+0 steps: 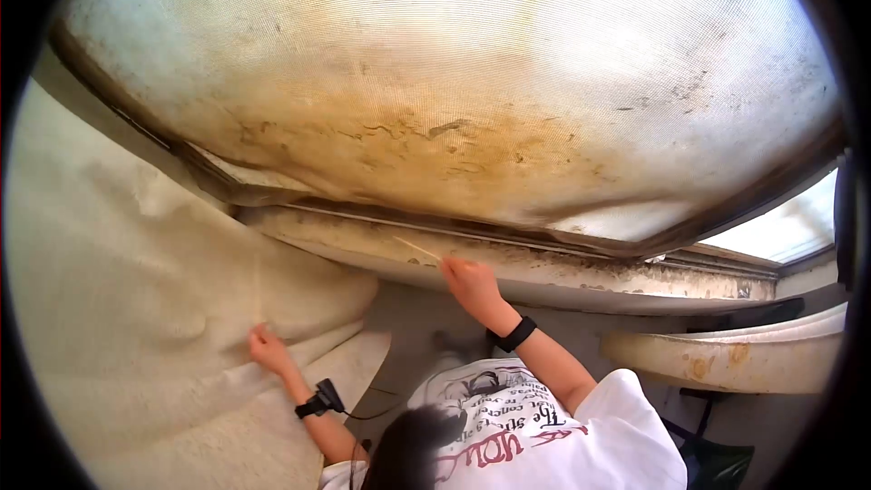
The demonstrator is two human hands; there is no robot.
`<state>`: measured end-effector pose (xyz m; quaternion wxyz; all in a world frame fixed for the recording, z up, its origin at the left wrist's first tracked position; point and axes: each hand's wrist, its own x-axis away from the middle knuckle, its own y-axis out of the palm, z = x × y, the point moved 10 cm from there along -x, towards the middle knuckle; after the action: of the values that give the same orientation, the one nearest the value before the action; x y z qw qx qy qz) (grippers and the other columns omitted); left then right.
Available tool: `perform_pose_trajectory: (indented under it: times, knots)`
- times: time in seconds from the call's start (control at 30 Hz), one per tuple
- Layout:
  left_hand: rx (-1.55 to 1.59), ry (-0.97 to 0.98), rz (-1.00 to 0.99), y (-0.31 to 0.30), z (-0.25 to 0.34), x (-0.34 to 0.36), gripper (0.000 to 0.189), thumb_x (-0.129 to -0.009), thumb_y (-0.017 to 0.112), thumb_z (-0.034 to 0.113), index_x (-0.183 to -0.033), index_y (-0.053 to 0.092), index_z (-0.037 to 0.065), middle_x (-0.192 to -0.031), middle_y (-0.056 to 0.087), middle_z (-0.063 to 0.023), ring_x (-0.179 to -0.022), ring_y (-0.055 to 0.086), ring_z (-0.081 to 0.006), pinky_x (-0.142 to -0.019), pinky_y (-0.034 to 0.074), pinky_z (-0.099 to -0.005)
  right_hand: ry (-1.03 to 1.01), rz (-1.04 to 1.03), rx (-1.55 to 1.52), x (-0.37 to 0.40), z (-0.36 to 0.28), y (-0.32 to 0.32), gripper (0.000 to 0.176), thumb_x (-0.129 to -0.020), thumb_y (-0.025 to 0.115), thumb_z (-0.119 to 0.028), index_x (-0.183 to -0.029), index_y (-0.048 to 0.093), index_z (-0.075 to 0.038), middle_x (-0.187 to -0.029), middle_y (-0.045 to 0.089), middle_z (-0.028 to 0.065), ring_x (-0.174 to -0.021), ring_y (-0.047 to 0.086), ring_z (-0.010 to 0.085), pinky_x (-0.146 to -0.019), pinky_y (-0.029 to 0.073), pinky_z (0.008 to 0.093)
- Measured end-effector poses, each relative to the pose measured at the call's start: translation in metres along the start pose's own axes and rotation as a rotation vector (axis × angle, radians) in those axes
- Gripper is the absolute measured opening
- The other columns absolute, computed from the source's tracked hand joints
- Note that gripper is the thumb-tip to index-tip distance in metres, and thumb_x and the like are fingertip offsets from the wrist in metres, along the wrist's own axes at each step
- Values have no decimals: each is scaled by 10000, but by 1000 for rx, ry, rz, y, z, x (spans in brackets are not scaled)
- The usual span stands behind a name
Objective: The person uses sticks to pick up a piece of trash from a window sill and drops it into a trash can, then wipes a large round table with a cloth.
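My right hand (470, 281), with a black band on its wrist, pinches a thin wooden stick (417, 249). The stick's tip points up-left onto the grimy window track (562, 263). Above the track stretches a mesh window screen (454, 82), stained yellow-brown along its lower part. My left hand (266, 345) rests with bent fingers against a cream curtain (136, 290) on the left; creases spread out from it. A small black device is strapped to that wrist. Whether the left hand grips the cloth is not visible.
A dark window frame (753, 200) runs along the screen's edge, with bright glass at the far right. A stained pale ledge (726, 354) juts out at the lower right. My white printed T-shirt (544, 436) and dark hair fill the bottom.
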<state>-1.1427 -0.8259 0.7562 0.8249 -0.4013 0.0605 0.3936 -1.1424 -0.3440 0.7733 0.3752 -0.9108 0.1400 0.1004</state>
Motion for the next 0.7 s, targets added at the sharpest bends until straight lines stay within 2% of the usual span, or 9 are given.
perform_pose_trajectory:
  times: [0.13, 0.17, 0.27, 0.33, 0.37, 0.47, 0.5, 0.6, 0.7]
  knots:
    - [69, -53, -238, 56, 37, 20, 229, -906, 508, 207, -864, 647, 30, -598, 588, -83, -490, 555, -184, -496, 429, -323, 62, -6, 80, -5, -7, -2, 129, -853, 597, -154, -822, 623, -31, -673, 591, 198, -601, 573, 370, -508, 459, 422]
    - [2, -13, -285, 67, 38, 23, 236, -915, 488, 204, -865, 634, 26, -638, 615, -103, -528, 582, -225, -508, 438, -343, 82, 17, 88, -3, -3, -9, 133, -852, 601, -156, -832, 632, -28, -675, 591, 199, -595, 568, 372, -504, 461, 412]
    - [-38, 265, -314, 79, 47, 34, 242, -929, 457, 193, -851, 616, 28, -691, 637, -118, -586, 606, -270, -523, 449, -364, 193, 173, -38, 15, 14, -51, 206, -886, 573, -235, -888, 646, -43, -700, 620, 179, -587, 601, 339, -504, 480, 379]
    - [-106, 266, -409, 72, 64, 44, 238, -933, 448, 185, -827, 598, 32, -712, 640, -122, -637, 614, -299, -547, 459, -386, 354, 210, -126, 44, 48, -66, 195, -876, 591, -218, -901, 665, -39, -679, 633, 164, -562, 618, 292, -513, 489, 341]
    - [-79, 315, -420, 69, 71, 51, 230, -930, 457, 181, -818, 595, 34, -707, 637, -123, -637, 613, -301, -549, 459, -388, 428, 229, -170, 62, 64, -74, 191, -872, 601, -209, -907, 675, -37, -669, 639, 156, -550, 626, 269, -518, 494, 322]
    - [-27, 449, -481, 69, 84, 66, 204, -915, 485, 165, -793, 591, 40, -689, 624, -126, -629, 604, -306, -551, 455, -394, 567, 464, -204, 115, 78, -124, 153, -867, 603, -154, -900, 670, -21, -629, 643, 117, -528, 631, 176, -514, 490, 285]
    - [-27, 496, -522, 72, 86, 70, 191, -906, 497, 155, -786, 592, 42, -681, 619, -125, -622, 598, -309, -549, 452, -395, 594, 574, -200, 134, 86, -139, 162, -870, 599, -138, -883, 664, 10, -620, 649, 81, -531, 621, 111, -501, 482, 254]
    - [-2, 621, -623, 75, 103, 87, 167, -881, 526, 133, -751, 591, 51, -657, 603, -118, -597, 580, -314, -533, 439, -399, 689, 752, -217, 176, 93, -178, 181, -868, 616, -145, -864, 659, 31, -606, 640, 68, -526, 610, 101, -485, 470, 238]
    - [57, 734, -691, 81, 138, 112, 165, -863, 542, 121, -714, 583, 63, -637, 590, -105, -581, 564, -315, -522, 426, -405, 770, 820, -182, 205, 97, -208, 199, -867, 628, -159, -851, 659, 36, -591, 625, 53, -524, 596, 81, -475, 460, 222]
